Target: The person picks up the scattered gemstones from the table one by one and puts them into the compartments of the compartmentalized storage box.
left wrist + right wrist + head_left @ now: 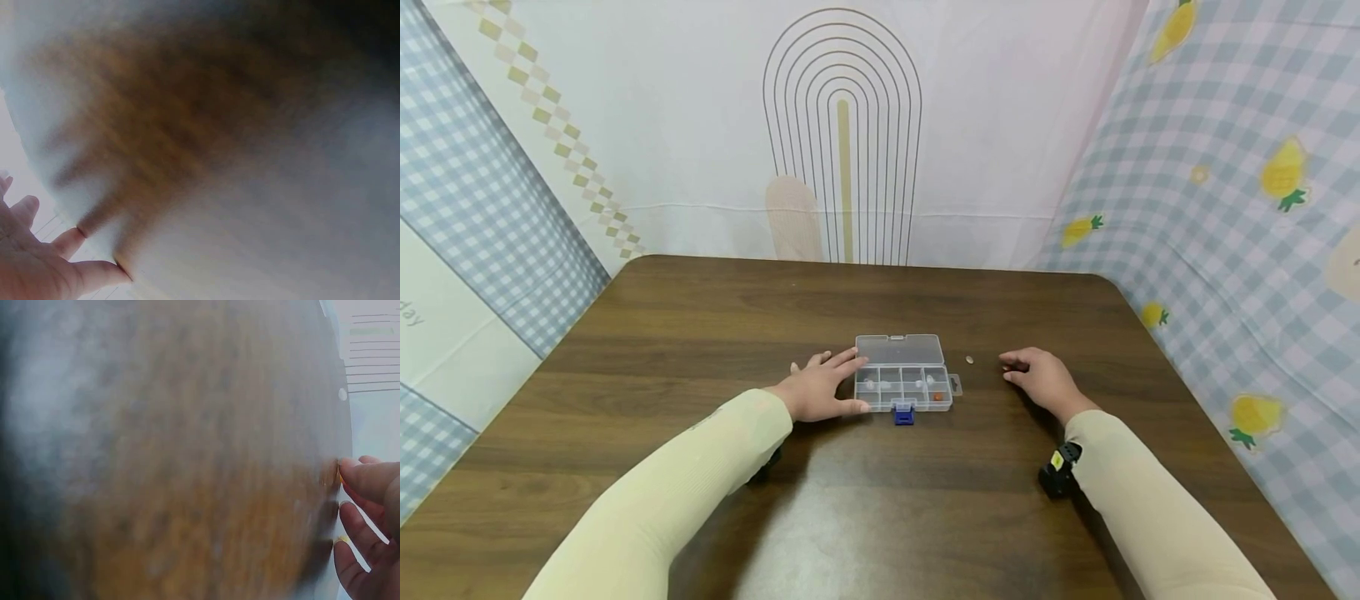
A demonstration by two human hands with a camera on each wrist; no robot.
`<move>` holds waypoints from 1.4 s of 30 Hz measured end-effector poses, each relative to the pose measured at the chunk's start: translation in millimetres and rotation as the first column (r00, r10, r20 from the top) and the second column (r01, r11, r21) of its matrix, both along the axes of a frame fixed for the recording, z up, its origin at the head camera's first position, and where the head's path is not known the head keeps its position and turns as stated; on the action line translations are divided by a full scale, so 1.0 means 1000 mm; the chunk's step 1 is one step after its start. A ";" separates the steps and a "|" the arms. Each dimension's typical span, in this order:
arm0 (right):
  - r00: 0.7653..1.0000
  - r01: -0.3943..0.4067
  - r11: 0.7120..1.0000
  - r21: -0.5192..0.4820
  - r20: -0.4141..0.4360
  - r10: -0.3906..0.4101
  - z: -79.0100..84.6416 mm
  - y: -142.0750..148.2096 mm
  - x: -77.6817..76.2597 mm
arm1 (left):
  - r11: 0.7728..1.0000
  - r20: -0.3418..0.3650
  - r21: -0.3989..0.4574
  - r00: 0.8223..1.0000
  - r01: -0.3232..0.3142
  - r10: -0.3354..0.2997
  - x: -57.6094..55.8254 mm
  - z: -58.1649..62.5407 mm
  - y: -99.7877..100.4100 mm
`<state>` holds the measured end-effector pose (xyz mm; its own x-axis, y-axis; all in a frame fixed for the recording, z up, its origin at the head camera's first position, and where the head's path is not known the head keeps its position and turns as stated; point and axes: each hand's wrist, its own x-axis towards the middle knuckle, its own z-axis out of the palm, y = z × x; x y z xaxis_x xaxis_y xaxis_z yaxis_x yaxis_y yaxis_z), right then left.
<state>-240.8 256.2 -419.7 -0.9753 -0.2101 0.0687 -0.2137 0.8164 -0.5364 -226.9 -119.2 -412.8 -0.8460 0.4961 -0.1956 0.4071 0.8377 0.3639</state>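
Note:
A clear plastic compartment box (898,351) lies on the table with its lid folded back and a blue latch at the front. Small whitish pieces sit in several compartments, and an orange piece (937,397) is in a front right one. My left hand (822,392) spreads its fingers against the box's left side, thumb and forefinger touching it. Right of the box, a small pale piece (970,360) lies on the wood. Farther right is my right hand (1039,382), fingers bent and fingertips low at the table; whether they pinch something small is unclear.
The brown wooden table (880,492) reaches back to a pale patterned cloth (985,125). Checked cloth (1262,275) hangs along the right side. A black wrist camera (1058,471) sits under the right forearm. Most of both wrist views is blurred tabletop.

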 end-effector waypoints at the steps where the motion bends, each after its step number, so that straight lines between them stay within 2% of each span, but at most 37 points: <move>1: 1.000 -0.002 1.000 0.002 -0.001 0.002 0.000 0.000 0.000 | 1.000 -0.001 -0.001 1.000 0.000 0.000 0.000 0.000 0.000; 18: 1.000 0.004 0.997 0.073 -0.019 -0.003 -0.001 -0.001 -0.006 | 1.000 0.006 0.005 1.000 -0.002 0.002 0.001 0.002 0.000; 27: 0.999 -0.015 0.993 0.114 -0.046 0.020 0.001 -0.002 -0.004 | 1.000 0.007 0.002 1.000 -0.004 0.004 0.001 0.001 0.000; 42: 0.999 0.004 0.987 0.163 -0.045 0.003 -0.001 -0.006 -0.008 | 1.000 0.003 -0.008 1.000 -0.010 0.010 0.002 0.002 0.001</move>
<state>-248.5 250.7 -421.0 -0.9720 -0.2215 0.0778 -0.2342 0.8923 -0.3859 -224.7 -118.0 -410.6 -0.8500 0.4864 -0.2024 0.3978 0.8444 0.3587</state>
